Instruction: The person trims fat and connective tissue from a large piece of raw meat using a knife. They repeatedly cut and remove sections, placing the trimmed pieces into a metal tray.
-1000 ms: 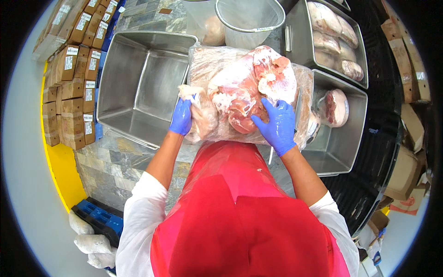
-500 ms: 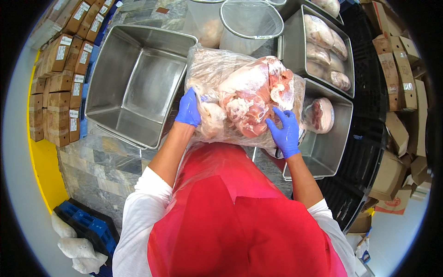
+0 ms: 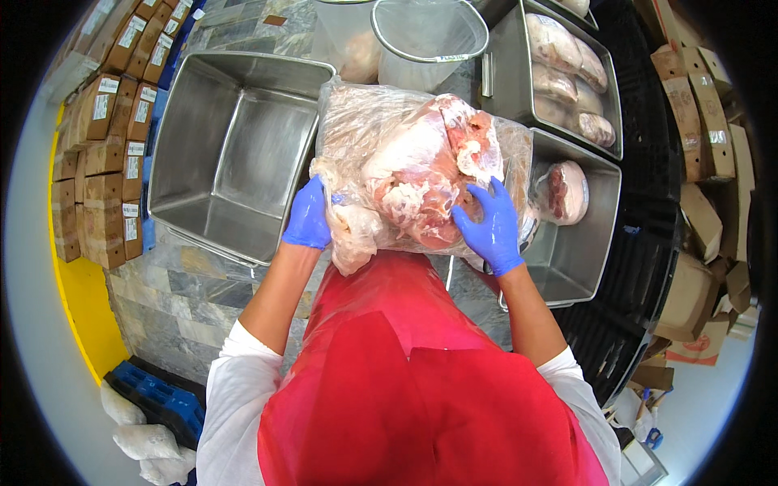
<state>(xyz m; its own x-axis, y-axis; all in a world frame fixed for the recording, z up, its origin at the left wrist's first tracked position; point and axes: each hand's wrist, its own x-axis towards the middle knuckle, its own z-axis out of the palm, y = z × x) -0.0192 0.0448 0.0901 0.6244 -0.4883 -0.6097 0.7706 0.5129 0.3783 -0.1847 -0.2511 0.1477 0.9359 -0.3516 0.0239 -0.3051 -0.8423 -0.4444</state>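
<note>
Left hand (image 3: 308, 214) grips bunched plastic (image 3: 355, 229), apparently to hold it aside. Right hand (image 3: 491, 231), fingers spread wide, is at the right edge of the meat (image 3: 417, 166), possibly to steady it; contact unclear. A wrapped block (image 3: 361, 107) supports the meat between 2 metal bins (image 3: 263, 144).

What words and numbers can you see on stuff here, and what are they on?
White strip on the rim of the clear tub: dark lettering, which I won't copy.
White labels on the stacked cardboard boxes: too small to read.
Red mark on cardboard at right: too blurred to read.
Raw meat: no lettering I can make out.
</note>
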